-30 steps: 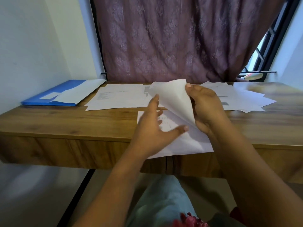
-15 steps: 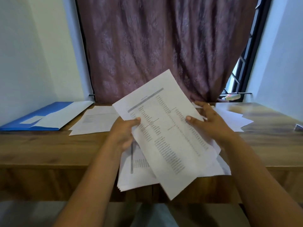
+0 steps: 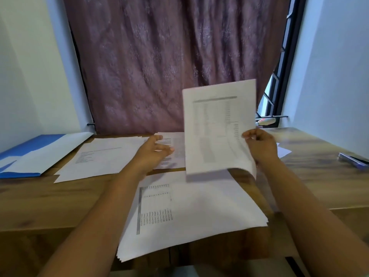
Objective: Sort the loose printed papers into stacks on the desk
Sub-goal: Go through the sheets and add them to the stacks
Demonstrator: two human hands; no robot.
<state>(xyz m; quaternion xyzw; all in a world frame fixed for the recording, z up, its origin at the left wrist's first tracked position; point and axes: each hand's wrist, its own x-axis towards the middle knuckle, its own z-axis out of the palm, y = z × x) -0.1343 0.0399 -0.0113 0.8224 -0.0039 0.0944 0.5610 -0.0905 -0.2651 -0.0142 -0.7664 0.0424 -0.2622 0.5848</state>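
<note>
Right hand (image 3: pixel 259 145) pinched a printed sheet (image 3: pixel 217 126) by its right edge and held it upright above the desk (image 3: pixel 40 200), printed face toward the camera, a grey bar across its top; the print was too blurred to read. Left hand (image 3: pixel 153 151) hung open, fingers loosely spread, over a small pile of printed pages (image 3: pixel 175 150) at the back centre of the desk; contact with that pile could not be told. Nearest stack (image 3: pixel 199 212) lay in front of both hands, overhanging the desk's front edge, its top page carrying a table down the left side. Another stack (image 3: pixel 103 156) lay flat at back left, beside a blue folder (image 3: pixel 26 150) with a white sheet on top. A few more papers (image 3: pixel 283 150) showed behind the right wrist. A pen-like object (image 3: pixel 353 159) lay at far right. A purple curtain (image 3: pixel 169 62) hung behind the desk.
</note>
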